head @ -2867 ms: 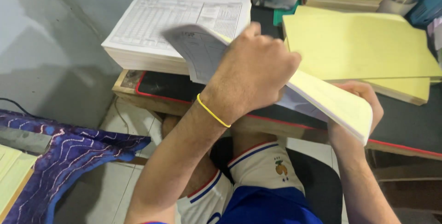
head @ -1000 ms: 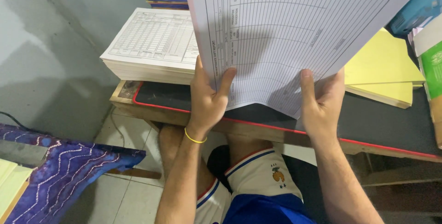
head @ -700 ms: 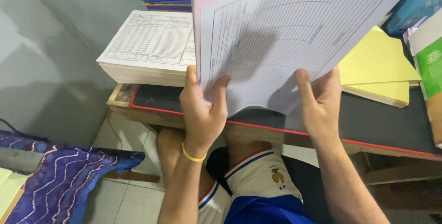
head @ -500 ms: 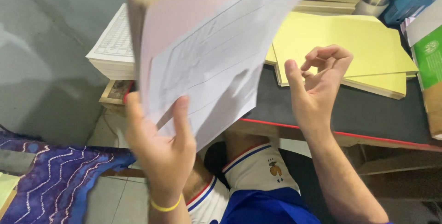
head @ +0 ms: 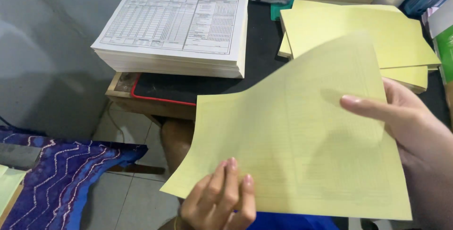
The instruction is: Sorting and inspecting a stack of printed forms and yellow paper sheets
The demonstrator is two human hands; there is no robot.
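I hold a yellow sheet of paper [head: 302,140] low in front of me, tilted and slightly curled, its faint printed grid showing through. My left hand [head: 219,204] grips its lower edge from below, fingers on top of the paper. My right hand [head: 406,126] holds its right side, thumb lying across the yellow face. The sheet hides my lap and the desk's near edge.
A thick stack of white printed forms [head: 172,31] sits at the desk's left. Piles of yellow sheets [head: 363,27] lie at the right on a black mat with a red border [head: 160,88]. Blue books, a clear box and cartons line the back. Blue patterned cloth [head: 61,173] lies lower left.
The white and pink lined sheets I held upright with both hands swung away to the left and are gone from view. Both hands now hold a single yellow sheet, lower and closer.
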